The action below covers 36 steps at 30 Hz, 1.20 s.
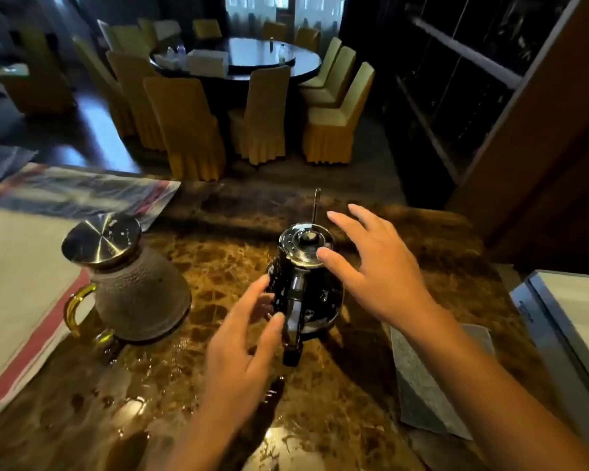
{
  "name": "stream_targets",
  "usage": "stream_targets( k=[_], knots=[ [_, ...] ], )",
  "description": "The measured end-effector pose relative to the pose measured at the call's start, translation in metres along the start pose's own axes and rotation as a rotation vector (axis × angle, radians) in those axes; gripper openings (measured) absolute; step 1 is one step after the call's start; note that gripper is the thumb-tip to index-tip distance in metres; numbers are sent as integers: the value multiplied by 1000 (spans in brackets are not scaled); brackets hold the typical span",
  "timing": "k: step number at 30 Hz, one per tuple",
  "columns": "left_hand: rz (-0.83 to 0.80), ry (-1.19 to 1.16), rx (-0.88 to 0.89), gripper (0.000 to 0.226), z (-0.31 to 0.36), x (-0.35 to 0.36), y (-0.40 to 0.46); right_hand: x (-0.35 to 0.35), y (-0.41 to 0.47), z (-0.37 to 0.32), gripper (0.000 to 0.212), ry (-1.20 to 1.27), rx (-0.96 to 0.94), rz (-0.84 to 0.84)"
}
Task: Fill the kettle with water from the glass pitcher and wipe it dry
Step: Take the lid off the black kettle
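A shiny dark metal kettle point(320, 294) stands on the brown marble counter point(218, 385), its lid on, its thin spout pointing away and its black handle toward me. My left hand point(242, 345) hovers at the handle with fingers spread, its fingertips close to the kettle's left side. Just right of the lid is my right hand point(368, 263), fingers straight and spread, thumb tip near the lid's edge. The frosted glass pitcher point(133, 290), with a yellow handle and a steel lid, stands to the left. A grey cloth point(429, 385) lies on the counter under my right forearm.
Water puddles glisten on the counter in front of the pitcher. A large mat with a red border point(21, 300) covers the left side. A grey box point(572, 321) sits at the right edge. Beyond the counter are yellow-covered chairs around a round table.
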<state>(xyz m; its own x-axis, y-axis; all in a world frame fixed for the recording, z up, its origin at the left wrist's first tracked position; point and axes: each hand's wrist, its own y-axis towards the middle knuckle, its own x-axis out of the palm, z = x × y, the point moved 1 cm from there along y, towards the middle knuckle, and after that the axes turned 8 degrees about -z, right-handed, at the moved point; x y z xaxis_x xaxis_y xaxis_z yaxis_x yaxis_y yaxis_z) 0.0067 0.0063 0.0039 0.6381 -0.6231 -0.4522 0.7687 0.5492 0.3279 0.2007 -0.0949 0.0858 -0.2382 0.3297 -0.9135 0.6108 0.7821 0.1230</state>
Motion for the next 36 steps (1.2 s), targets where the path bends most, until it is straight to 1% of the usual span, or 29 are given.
stream_targets(
  k=[2, 3, 7, 11, 14, 20, 23, 27, 29, 33, 36],
  knots=[
    [-90, -55, -85, 52, 3, 15, 3, 3, 10, -1, 60, -22, -38, 28],
    [-101, -75, -106, 51, 3, 22, 4, 6, 15, -1, 57, -32, -58, 40],
    [-73, -176, -152, 37, 2, 35, 10, 18, 33, -7, 42, -13, -123, 22],
    [-64, -263, -150, 36, -6, 41, 18, 26, 49, -8, 34, -9, -122, -9],
    [-110, -331, -113, 36, -15, 42, 19, 29, 59, -5, 36, 14, -103, -25],
    [-200, -378, -59, 39, -22, 36, 23, 30, 71, -15, 40, 1, 19, -92],
    [-245, -393, -40, 39, -26, 34, 25, 28, 75, -19, 46, 7, 59, -132],
    [-301, -413, -22, 39, -31, 30, 28, 27, 76, -23, 48, -4, 92, -146],
    [-326, -421, -12, 38, -32, 27, 30, 23, 77, -25, 48, 20, 109, -188],
    [-361, -461, 9, 40, -32, 23, 33, 11, 82, -30, 44, 47, 151, -324],
    [-367, -476, 24, 43, -33, 21, 35, 8, 82, -37, 41, 73, 176, -369]
  ],
)
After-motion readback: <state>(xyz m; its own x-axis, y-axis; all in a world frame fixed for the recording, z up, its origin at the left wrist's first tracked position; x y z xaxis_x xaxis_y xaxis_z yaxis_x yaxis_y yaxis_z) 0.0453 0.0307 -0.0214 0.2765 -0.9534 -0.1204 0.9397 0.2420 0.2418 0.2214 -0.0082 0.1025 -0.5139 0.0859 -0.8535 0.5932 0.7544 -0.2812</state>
